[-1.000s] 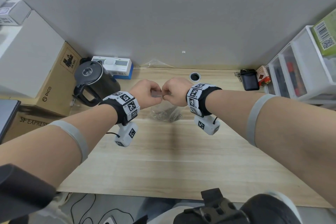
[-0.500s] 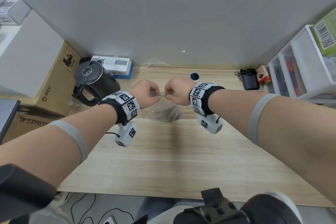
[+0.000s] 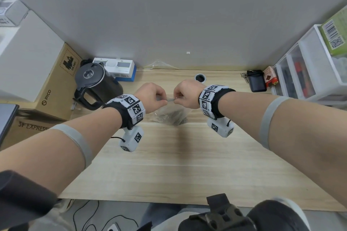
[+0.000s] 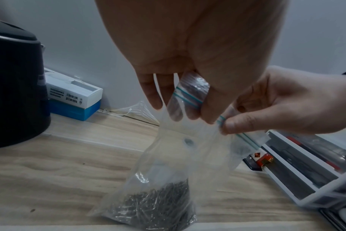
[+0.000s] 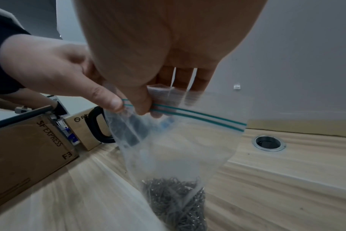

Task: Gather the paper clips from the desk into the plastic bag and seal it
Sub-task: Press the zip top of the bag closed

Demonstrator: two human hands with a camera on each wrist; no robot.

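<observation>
Head view: left hand [image 3: 150, 97] and right hand [image 3: 185, 93] pinch the bag [image 3: 170, 113] top above the surface [image 3: 187, 165] near its far edge; wrist views: both thumbs press the green zip strip [image 5: 198, 116], paper clips [image 4: 158, 204] heaped inside.

1. A light wooden desk [image 3: 187, 165] stands against a grey wall.
2. A black kettle [image 3: 93, 84] stands at its back left, with a white and blue box [image 3: 120, 69] just behind it.
3. Brown cardboard boxes [image 3: 56, 88] sit at the far left.
4. A round cable hole [image 3: 200, 78] opens near the back edge.
5. A small black pouch [image 3: 256, 83] and a red-and-white item, perhaps a carton [image 3: 270, 78], lie near white plastic drawers [image 3: 308, 73] on the right.
6. The plastic bag [image 3: 169, 114] of paper clips [image 4: 158, 203] rests bottom-down on the desk.
</observation>
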